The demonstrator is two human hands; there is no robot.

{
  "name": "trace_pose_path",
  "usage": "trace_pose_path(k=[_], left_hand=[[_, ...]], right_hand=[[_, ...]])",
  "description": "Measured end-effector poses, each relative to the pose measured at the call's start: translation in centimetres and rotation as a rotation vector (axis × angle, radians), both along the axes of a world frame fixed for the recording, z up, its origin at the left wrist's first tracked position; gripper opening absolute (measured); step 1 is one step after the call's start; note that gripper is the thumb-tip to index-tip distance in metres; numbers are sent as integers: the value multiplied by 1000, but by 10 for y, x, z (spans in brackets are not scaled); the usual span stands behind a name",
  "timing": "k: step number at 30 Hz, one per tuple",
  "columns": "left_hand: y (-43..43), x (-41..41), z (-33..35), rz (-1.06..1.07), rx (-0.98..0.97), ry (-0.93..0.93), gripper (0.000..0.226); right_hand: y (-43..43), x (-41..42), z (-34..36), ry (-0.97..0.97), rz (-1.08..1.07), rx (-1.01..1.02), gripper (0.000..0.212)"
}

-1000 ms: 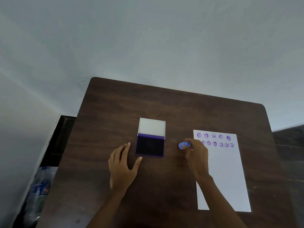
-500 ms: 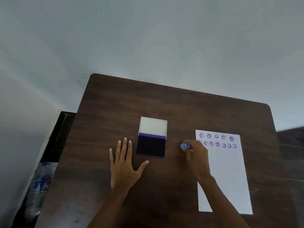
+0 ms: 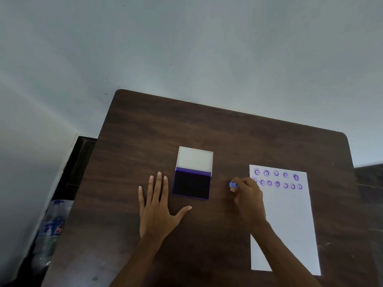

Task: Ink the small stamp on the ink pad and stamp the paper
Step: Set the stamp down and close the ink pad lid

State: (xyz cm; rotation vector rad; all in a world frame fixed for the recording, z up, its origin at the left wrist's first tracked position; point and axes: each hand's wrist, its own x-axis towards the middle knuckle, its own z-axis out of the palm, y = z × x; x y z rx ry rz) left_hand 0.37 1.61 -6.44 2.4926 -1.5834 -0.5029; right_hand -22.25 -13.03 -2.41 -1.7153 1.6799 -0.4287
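Small stamp (image 3: 233,184) is pinched in your right hand (image 3: 249,198), between ink pad (image 3: 191,184) and paper (image 3: 285,216). Left hand (image 3: 157,206) flat, fingers spread, holding nothing. Risks: a weak print if it's under-inked; overlapping the existing prints (image 3: 276,180) if you land too near them.

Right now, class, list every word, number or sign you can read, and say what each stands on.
None can be read.
Bottle label beside the table: print is too blurred.
Paper: purple smiley-face stamp marks only, no words or numbers.
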Motion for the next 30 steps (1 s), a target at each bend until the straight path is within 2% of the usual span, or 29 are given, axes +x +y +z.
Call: trace_pose_path(k=[4, 11, 13, 19, 21, 23, 27, 30], left_hand=[[0, -1, -4, 3, -17, -3, 117], [1, -1, -2, 3, -7, -13, 117], [0, 0, 1, 4, 3, 0, 118], [3, 4, 12, 3, -40, 70, 120], [1, 7, 16, 18, -134, 160, 109], [-8, 9, 20, 79, -225, 262, 90], [-41, 15, 36, 296, -289, 462, 59], [-63, 20, 44, 362, -333, 513, 48]], right_hand=[[-1, 0, -6, -60, -72, 57, 18], [1, -3, 2, -54, -3, 81, 13], [0, -5, 6, 25, 90, 12, 10], [-4, -18, 34, 212, 306, -21, 57], [-5, -17, 43, 183, 247, -93, 58], [-9, -7, 51, 86, 148, -133, 48], [-21, 29, 60, -114, 55, 4, 29], [-27, 55, 51, -72, 60, 131, 32]])
